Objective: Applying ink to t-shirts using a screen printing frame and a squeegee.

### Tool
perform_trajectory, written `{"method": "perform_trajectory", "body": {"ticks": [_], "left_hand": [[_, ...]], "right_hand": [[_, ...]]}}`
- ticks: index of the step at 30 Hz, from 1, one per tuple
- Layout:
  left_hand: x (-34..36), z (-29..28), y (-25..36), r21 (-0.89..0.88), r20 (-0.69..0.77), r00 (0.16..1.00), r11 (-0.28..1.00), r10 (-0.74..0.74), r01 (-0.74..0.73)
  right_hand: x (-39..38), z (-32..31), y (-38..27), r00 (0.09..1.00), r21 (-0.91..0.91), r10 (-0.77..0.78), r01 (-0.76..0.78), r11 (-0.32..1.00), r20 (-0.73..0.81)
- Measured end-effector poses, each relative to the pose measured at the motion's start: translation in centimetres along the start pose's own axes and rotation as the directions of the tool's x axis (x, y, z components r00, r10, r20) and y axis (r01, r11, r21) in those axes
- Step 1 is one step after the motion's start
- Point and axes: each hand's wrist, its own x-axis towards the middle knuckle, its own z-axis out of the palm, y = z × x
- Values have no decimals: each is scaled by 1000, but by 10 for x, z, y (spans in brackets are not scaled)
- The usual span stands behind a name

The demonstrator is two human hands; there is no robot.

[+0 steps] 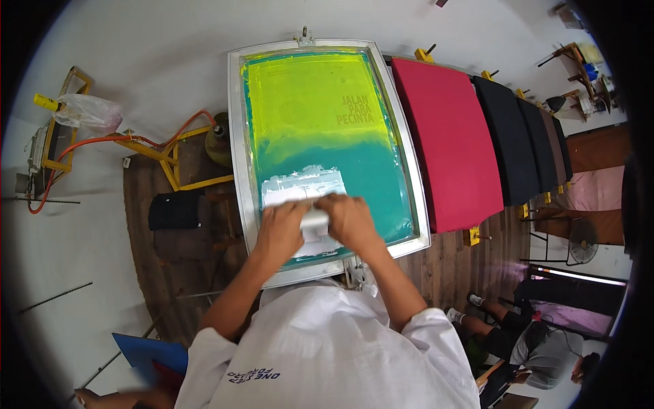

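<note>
A framed printing screen [237, 136] fills the middle, its mesh [293, 88] yellow-green in the upper part and teal in the lower part, with faint lettering at the upper right. White ink [300, 177] is spread in a patch over the lower left of the mesh. My left hand [279, 228] and my right hand [351, 221] are closed on a light-coloured squeegee [315, 221] within that ink, my left at its left side and my right at its right. The underside of the squeegee is hidden by my hands and the ink.
Fabric-covered boards, red [446, 143] and dark [504, 136], line the right on yellow supports. Left are yellow metal frames [194, 184], an orange hose [136, 138] and folded black cloth [174, 211]. A person [545, 351] sits at lower right near a fan [582, 242]; someone's arm [122, 399] shows lower left.
</note>
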Motion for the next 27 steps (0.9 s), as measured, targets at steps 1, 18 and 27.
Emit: {"method": "perform_trajectory", "body": {"ticks": [1, 18, 27], "left_hand": [[18, 7, -9, -12, -63, 997, 999, 41, -41], [-38, 4, 25, 12, 253, 967, 1000, -30, 28], [-15, 11, -14, 28, -73, 997, 999, -18, 20]], "right_hand": [[12, 0, 10, 1000, -29, 1, -1, 1000, -13], [-66, 8, -12, 993, 251, 76, -95, 963, 88], [6, 23, -1, 999, 41, -42, 42, 998, 5]]}}
